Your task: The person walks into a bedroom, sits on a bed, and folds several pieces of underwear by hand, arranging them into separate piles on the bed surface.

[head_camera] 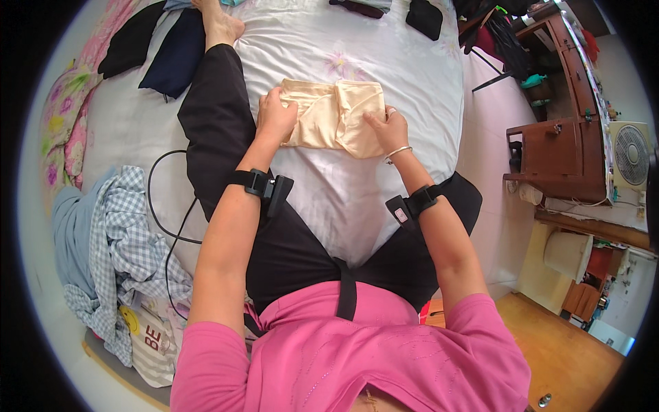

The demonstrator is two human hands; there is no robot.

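A pale yellow cloth garment (322,116), partly folded over at its right side, lies on the white floral bed sheet (329,206) between my legs. My left hand (276,114) grips its left edge, thumb on top and fingers at the far side. At its right edge is my right hand (389,129), the thumb resting on the cloth and the other fingers behind or under the edge. A bangle circles my right wrist, and black straps with devices sit on both forearms.
Folded dark garments (172,56) lie beside my left foot; more folded clothes (424,19) are at the bed's far side. Loose checked cloth (136,232) and a black cable (149,201) are at the left. A wooden desk (553,154) and a box fan (630,153) stand at the right.
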